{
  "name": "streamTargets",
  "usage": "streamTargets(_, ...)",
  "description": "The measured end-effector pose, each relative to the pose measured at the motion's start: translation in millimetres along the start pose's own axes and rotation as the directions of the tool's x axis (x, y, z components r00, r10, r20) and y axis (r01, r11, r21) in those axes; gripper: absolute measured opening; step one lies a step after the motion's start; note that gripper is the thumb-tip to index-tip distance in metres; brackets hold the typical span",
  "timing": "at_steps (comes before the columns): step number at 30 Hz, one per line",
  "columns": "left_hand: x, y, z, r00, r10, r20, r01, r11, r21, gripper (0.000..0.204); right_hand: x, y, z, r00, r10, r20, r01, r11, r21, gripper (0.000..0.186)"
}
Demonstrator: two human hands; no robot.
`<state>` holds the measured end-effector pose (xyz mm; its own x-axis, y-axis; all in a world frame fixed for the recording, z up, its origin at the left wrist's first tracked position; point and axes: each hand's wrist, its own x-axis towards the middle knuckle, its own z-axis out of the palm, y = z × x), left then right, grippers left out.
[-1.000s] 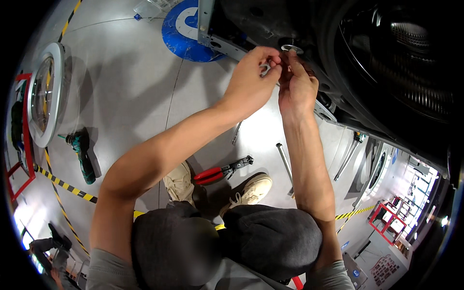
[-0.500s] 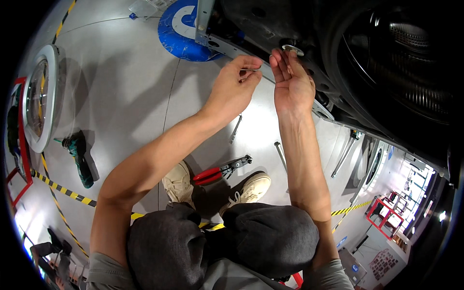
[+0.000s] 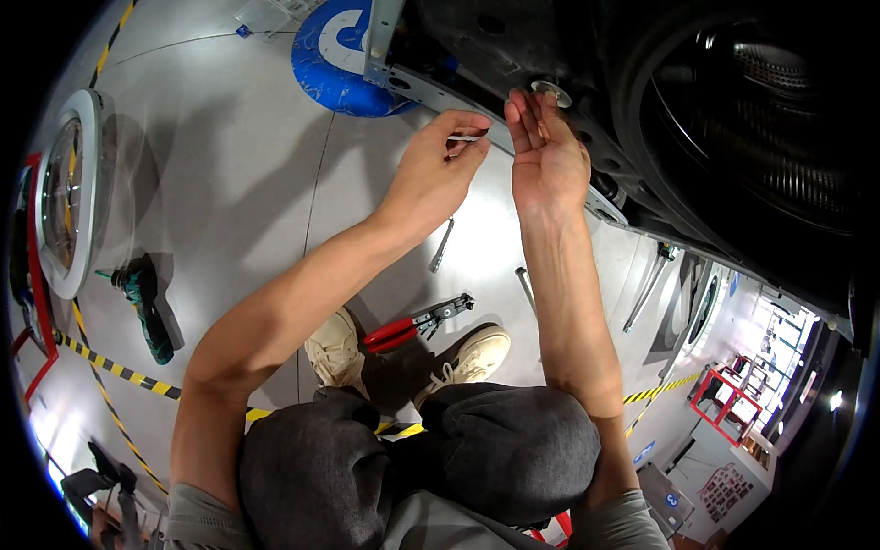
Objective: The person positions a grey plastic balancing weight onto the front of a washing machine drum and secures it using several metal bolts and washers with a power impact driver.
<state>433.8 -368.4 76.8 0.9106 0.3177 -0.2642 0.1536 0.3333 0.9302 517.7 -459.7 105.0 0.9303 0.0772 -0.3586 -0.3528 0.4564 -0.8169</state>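
Observation:
My left hand (image 3: 440, 160) is closed in a pinch on a thin pale strip (image 3: 466, 138), most of it hidden by the fingers. Just to its right, my right hand (image 3: 548, 165) is raised palm up, its fingertips gripping the edge of a round metal disc (image 3: 553, 93). That disc sits low on the dark inner body of an opened front-loading washing machine (image 3: 632, 82). The machine's bare metal frame edge (image 3: 440, 96) runs behind both hands, and its drum (image 3: 779, 128) shows at upper right.
On the floor lie red-handled pliers (image 3: 408, 330), a small metal tool (image 3: 442, 246), a rod (image 3: 527, 286) and a green power drill (image 3: 147, 307). A round door (image 3: 69, 192) stands at far left. A long-shafted tool (image 3: 649, 289) is at right, and yellow-black tape (image 3: 137, 376) crosses the floor.
The view has shifted slightly. The pale strip shows more clearly between my left fingers; my right hand stays at the disc.

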Motion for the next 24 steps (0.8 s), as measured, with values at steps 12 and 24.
streamTargets(12, -1.8, -4.6, -1.8, 0.999, -0.018, 0.029, 0.017, 1.0, 0.004, 0.023, 0.3, -5.2, 2.4, 0.98, 0.187, 0.066, -0.193, 0.974, 0.117, 0.029)
streamTargets(24, -2.8, -4.4, -2.7, 0.998, -0.053, 0.036, 0.054, 0.999, -0.003, 0.021, 3.6, -6.8, 0.6, 0.962, 0.24, 0.132, -0.261, 0.95, 0.172, 0.031)
